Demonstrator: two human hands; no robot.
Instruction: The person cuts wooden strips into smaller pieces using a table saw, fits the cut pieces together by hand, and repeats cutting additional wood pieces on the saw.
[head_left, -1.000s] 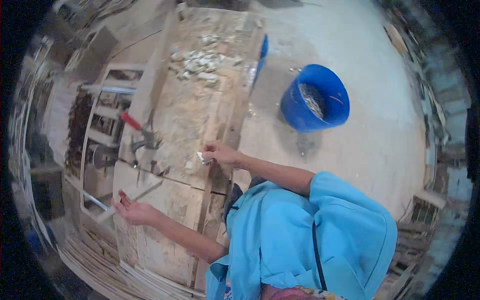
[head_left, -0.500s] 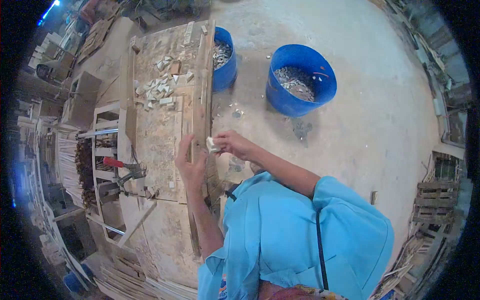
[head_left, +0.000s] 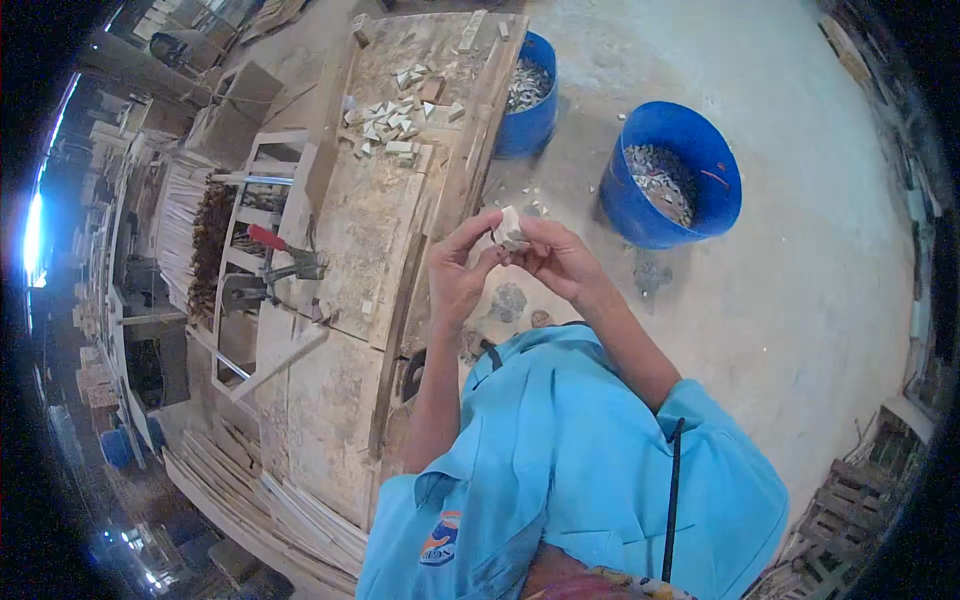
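Observation:
A small pale wood block [head_left: 510,226] is held up between my two hands, past the edge of the workbench [head_left: 345,240]. My right hand [head_left: 562,262] grips it from the right with bent fingers. From the other side, the fingertips of my left hand [head_left: 458,278] pinch its left edge. My fingers cover the lower part of the block, so its full shape is hidden. On the far part of the bench lies a loose pile of small pale wood offcuts [head_left: 388,124], several of them triangular, with a brown block [head_left: 432,90] among them.
Two blue tubs of wood scraps stand on the floor beyond the bench: one tub [head_left: 528,128] against its edge, another tub [head_left: 662,232] farther right. A red-handled clamp [head_left: 290,258] sits at the bench's left side. Long wood strips [head_left: 250,510] lie lower left.
My left hand was spread apart from the block and now pinches it together with my right hand. The camera view has shifted, so the bench and tubs appear farther right.

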